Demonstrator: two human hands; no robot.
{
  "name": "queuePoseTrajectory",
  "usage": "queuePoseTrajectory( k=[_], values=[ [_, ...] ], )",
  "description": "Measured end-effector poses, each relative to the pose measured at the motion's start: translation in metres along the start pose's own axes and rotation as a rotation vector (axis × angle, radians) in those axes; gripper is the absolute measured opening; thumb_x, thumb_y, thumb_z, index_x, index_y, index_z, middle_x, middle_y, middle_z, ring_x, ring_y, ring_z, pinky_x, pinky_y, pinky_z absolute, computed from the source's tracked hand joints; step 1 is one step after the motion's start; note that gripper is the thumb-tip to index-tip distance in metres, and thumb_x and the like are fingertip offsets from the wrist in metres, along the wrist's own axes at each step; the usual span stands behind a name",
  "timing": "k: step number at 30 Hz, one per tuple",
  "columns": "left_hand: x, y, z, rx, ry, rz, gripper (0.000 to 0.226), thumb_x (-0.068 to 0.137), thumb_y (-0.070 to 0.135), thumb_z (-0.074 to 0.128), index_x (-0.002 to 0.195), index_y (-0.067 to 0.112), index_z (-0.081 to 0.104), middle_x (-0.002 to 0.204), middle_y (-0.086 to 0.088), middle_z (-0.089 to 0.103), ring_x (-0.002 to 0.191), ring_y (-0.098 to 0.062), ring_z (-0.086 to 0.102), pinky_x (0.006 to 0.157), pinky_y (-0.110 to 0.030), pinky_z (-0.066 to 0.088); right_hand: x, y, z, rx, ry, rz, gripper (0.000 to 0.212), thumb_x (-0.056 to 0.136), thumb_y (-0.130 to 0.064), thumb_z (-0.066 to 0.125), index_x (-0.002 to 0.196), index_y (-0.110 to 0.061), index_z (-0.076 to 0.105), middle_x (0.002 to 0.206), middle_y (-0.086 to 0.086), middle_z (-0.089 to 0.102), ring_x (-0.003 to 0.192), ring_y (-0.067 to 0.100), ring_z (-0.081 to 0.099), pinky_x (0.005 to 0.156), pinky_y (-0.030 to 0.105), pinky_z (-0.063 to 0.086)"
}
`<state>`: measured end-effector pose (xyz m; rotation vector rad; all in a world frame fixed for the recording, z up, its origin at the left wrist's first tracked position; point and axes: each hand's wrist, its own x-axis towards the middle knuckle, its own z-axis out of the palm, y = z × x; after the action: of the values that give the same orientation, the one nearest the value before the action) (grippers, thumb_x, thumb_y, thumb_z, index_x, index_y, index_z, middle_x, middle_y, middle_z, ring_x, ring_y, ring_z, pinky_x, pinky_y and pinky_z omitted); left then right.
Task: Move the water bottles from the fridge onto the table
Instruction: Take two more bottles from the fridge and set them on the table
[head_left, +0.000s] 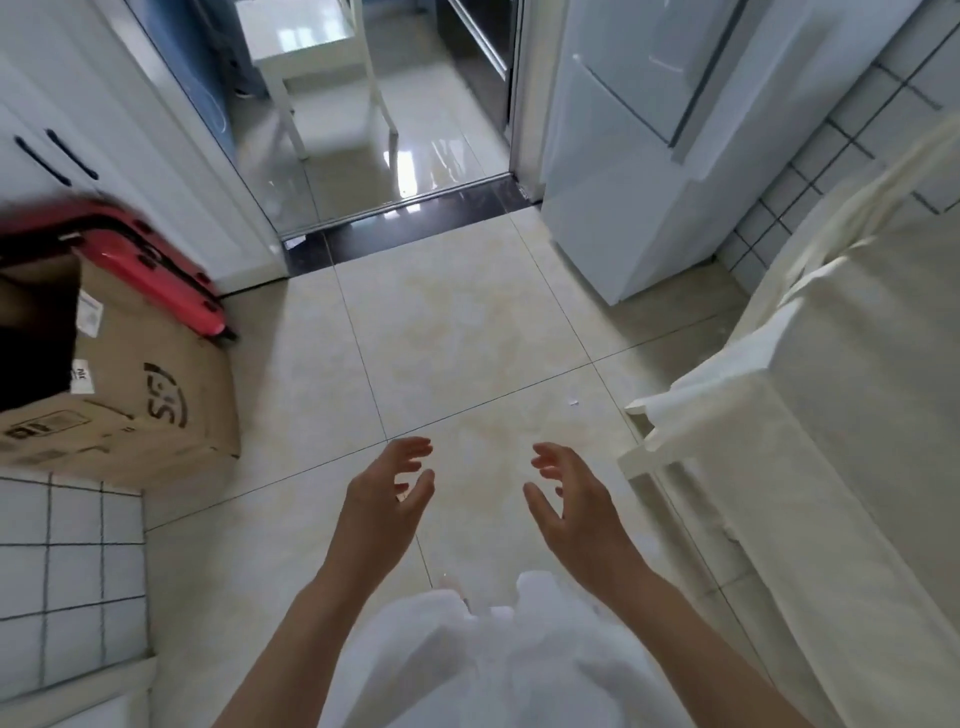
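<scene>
We hold both arms out in front of us, over our white clothes (467, 660). Our left hand (387, 501) and our right hand (569, 499) hang in the air above the floor (457, 332). The palms face each other with a gap between them. The fingers are spread and a little bent, and they hold nothing. On our right stands a table (810, 467) under a cream cloth. On our left sits a brown box (135, 395), and a red suitcase (156, 260) lies just behind it. Farther off on the right is the white fridge (639, 156). Its doors are closed, so we cannot see any water bottles. Past it, an open doorway shows a white stool (311, 57).
</scene>
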<state>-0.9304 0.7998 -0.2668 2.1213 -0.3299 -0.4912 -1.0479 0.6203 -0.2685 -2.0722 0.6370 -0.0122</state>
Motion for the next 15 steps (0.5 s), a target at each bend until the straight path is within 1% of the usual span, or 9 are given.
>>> queuePoseTrajectory(
  k=[2, 5, 8, 9, 12, 15],
  values=[
    [0.019, -0.009, -0.021, -0.004, -0.007, -0.018, 0.025, 0.091, 0.014, 0.061, 0.111, 0.027, 0.063, 0.107, 0.014, 0.068, 0.1, -0.001, 0.065, 0.084, -0.025, 0.054, 0.017, -0.015, 0.013, -0.01, -0.018, 0.003, 0.04, 0.093, -0.025, 0.057, 0.131, -0.023, 0.044, 0.119, -0.007, 0.056, 0.109, 0.008, 0.054, 0.094, 0.023, 0.045],
    [0.05, -0.016, -0.041, -0.019, -0.044, -0.038, 0.024, 0.091, 0.016, 0.061, 0.109, 0.03, 0.063, 0.108, 0.013, 0.069, 0.101, 0.001, 0.064, 0.081, -0.025, 0.055, 0.048, -0.034, 0.026, -0.013, -0.04, 0.018, 0.042, 0.092, -0.025, 0.058, 0.132, -0.024, 0.043, 0.123, -0.009, 0.054, 0.111, 0.008, 0.053, 0.095, 0.024, 0.045],
    [0.088, -0.015, -0.049, -0.035, -0.107, -0.052, 0.019, 0.093, 0.018, 0.06, 0.106, 0.031, 0.063, 0.108, 0.019, 0.068, 0.097, 0.009, 0.063, 0.075, -0.014, 0.051, 0.085, -0.046, 0.029, -0.041, -0.041, 0.025, 0.043, 0.092, -0.025, 0.058, 0.132, -0.024, 0.044, 0.125, -0.009, 0.054, 0.112, 0.008, 0.053, 0.095, 0.024, 0.044],
    [0.1, -0.013, -0.049, -0.05, -0.124, -0.06, 0.017, 0.093, 0.019, 0.06, 0.105, 0.031, 0.064, 0.106, 0.019, 0.068, 0.095, 0.009, 0.063, 0.074, -0.011, 0.05, 0.097, -0.049, 0.029, -0.048, -0.039, 0.028, 0.042, 0.092, -0.025, 0.058, 0.132, -0.024, 0.044, 0.125, -0.008, 0.054, 0.113, 0.008, 0.053, 0.095, 0.024, 0.045],
    [0.143, -0.005, -0.05, -0.083, -0.171, -0.068, 0.014, 0.094, 0.021, 0.061, 0.104, 0.03, 0.065, 0.103, 0.017, 0.071, 0.095, 0.002, 0.067, 0.077, -0.01, 0.049, 0.14, -0.057, 0.026, -0.063, -0.031, 0.043, 0.042, 0.092, -0.028, 0.057, 0.132, -0.024, 0.043, 0.125, -0.009, 0.054, 0.113, 0.007, 0.053, 0.095, 0.024, 0.045],
    [0.198, 0.01, -0.052, -0.087, -0.202, -0.056, 0.015, 0.094, 0.021, 0.061, 0.107, 0.029, 0.065, 0.103, 0.017, 0.071, 0.093, 0.002, 0.067, 0.075, -0.009, 0.048, 0.196, -0.067, 0.018, -0.063, -0.035, 0.057, 0.045, 0.092, -0.029, 0.058, 0.134, -0.025, 0.042, 0.129, -0.009, 0.052, 0.114, 0.008, 0.052, 0.096, 0.027, 0.047]
  ],
)
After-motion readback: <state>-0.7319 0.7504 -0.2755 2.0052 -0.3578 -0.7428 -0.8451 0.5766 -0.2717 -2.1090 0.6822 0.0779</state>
